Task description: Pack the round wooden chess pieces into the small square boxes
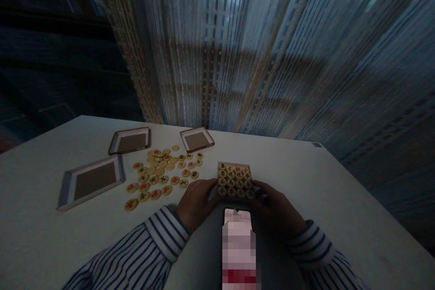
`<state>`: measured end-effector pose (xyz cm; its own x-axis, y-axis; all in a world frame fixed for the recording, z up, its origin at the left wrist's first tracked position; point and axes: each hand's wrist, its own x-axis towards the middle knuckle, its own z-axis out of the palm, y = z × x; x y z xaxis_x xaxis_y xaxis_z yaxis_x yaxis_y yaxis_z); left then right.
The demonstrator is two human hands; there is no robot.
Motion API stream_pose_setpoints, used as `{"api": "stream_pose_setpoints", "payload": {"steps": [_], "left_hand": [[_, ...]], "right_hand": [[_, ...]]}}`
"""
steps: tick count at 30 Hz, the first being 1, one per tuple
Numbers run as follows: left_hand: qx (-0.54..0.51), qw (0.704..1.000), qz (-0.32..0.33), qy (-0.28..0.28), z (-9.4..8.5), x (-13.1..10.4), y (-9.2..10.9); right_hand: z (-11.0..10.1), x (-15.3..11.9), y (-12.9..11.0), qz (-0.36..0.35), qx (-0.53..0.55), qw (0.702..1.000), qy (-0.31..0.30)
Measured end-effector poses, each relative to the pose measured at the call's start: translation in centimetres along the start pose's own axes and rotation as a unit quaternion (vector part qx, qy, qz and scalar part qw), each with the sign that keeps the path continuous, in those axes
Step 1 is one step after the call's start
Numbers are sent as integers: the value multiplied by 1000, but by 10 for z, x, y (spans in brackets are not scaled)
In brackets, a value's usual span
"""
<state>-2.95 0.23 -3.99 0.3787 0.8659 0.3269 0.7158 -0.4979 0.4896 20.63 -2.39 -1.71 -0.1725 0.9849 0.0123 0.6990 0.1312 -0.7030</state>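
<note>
A small box is sitting on the table, right between the person's two hands, and round game pieces are filling it in neat rows. Some of them are showing red marks, and more are showing black ones. The left hand is holding the box by its left side, and the right hand is holding it by its right side, so both hands are curling in, not opening wide. All those pieces are probably making the box a bit heavy for its size. The box is looking stiff, not squishy, and the pieces are looking hard and smooth, so they might be sliding if it is tipping. The two side walls, low down, are giving the best places to hold, with both hands keeping it flat and not squeezing too hard. Just in front of the box, on the person's side, a phone is lying between the hands. Past the left hand, lots of loose pieces are lying in a messy bunch. Farther left, a big tray is resting, and two smaller trays are sitting beyond the bunch. Behind everything, a stringy curtain is hanging.
</note>
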Motion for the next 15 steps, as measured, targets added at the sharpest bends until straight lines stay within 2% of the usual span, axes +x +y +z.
{"api": "stream_pose_setpoints", "payload": {"steps": [4,10,15], "left_hand": [[6,1000,8,6,0,0,1],[2,997,37,69,-3,-6,1],[-26,995,53,81,-10,-16,5]], "right_hand": [[0,1,2,-41,-21,999,22],[3,4,10,-124,-80,979,143],[2,5,15,-157,-103,964,189]]}}
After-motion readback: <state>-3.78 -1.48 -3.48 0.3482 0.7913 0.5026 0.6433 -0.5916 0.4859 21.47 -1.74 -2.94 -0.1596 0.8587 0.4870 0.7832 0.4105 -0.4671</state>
